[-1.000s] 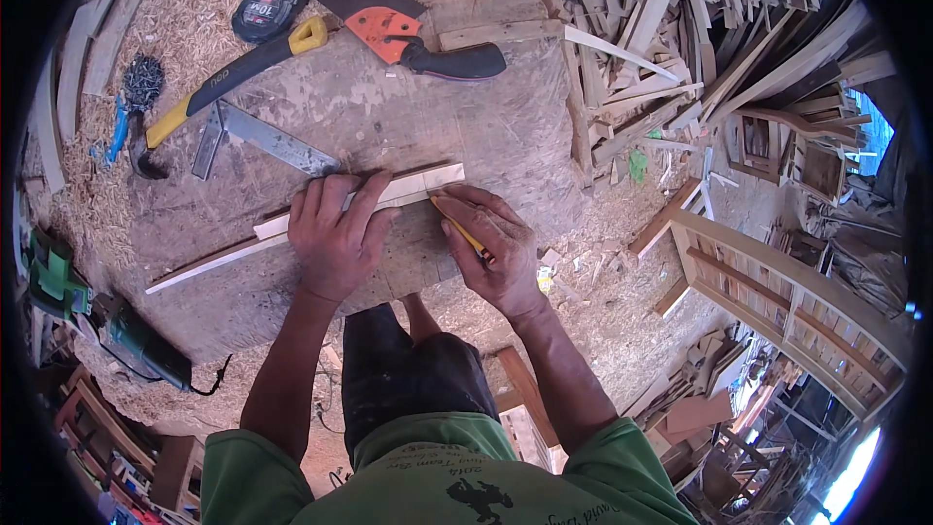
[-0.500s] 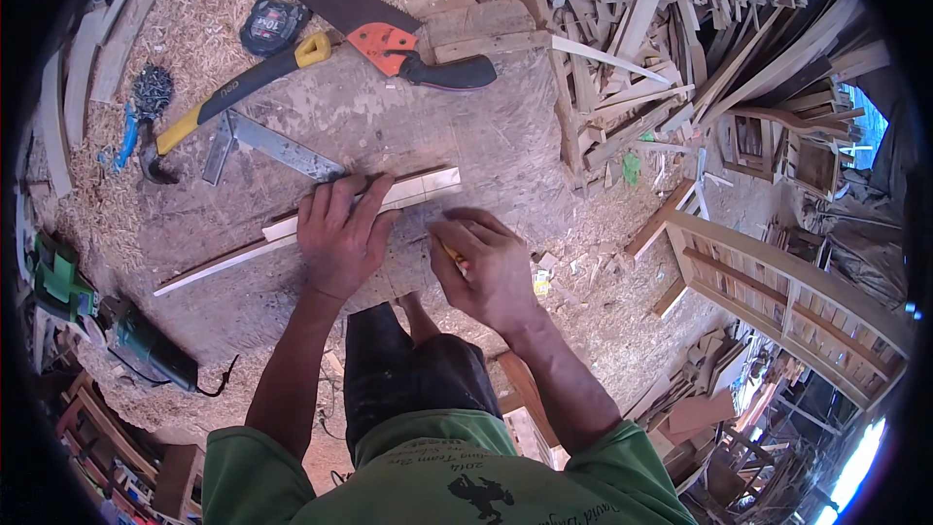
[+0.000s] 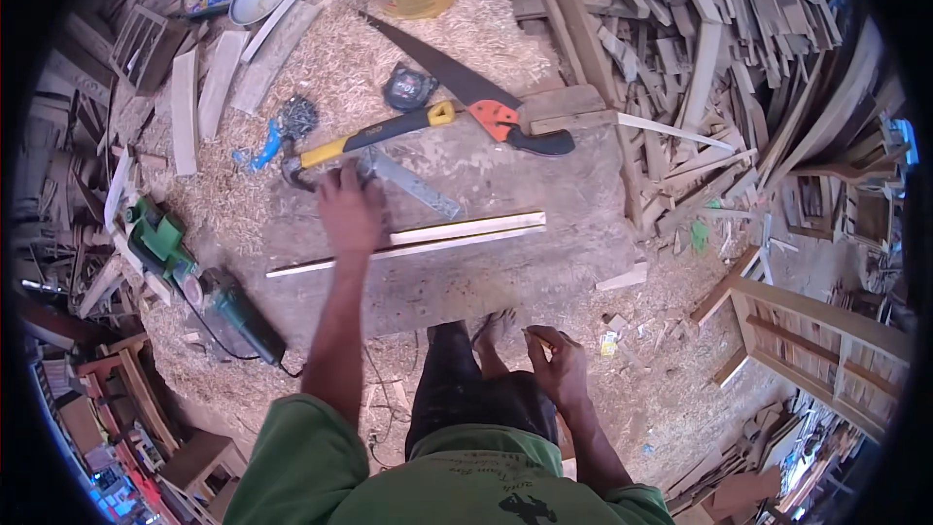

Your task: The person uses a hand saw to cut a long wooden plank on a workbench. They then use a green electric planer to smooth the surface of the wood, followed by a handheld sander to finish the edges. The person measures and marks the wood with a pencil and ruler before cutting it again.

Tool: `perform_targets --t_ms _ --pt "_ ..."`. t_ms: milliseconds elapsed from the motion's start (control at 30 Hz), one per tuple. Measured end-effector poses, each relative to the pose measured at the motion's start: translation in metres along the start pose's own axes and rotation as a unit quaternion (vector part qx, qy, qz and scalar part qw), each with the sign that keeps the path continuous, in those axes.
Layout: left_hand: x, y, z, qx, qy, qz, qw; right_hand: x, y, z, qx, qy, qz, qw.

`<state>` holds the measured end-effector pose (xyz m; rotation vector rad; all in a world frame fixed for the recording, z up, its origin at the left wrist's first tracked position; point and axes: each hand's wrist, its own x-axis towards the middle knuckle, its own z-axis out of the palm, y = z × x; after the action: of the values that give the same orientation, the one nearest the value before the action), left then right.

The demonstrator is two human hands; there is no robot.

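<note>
We find the right hand (image 3: 559,369) curled around a pencil (image 3: 547,344) beside the dark trousers (image 3: 452,384). Beyond, two pale strips (image 3: 471,229) lie unclamped on the bench (image 3: 428,294); a brushing left forearm (image 3: 337,331) could shift them. The left hand (image 3: 350,212), loosely spread, is at the metal square (image 3: 418,185); whether it grips, we cannot tell.

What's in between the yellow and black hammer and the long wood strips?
In the head view, the metal square and the left hand are between the hammer and the strips, with some wooden worktop showing around them.
</note>
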<state>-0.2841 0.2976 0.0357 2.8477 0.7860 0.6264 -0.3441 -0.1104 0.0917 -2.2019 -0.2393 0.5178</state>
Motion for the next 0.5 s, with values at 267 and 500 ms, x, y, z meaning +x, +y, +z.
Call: perform_targets --t_ms 267,500 --pt "-0.002 -0.046 -0.039 0.003 -0.063 -0.063 0.996 -0.001 0.008 -0.03 0.03 0.075 0.032 0.996" --pt "-0.072 0.112 -0.034 -0.167 -0.091 0.192 0.963 -0.005 0.032 -0.034 0.067 0.094 0.067 0.991"
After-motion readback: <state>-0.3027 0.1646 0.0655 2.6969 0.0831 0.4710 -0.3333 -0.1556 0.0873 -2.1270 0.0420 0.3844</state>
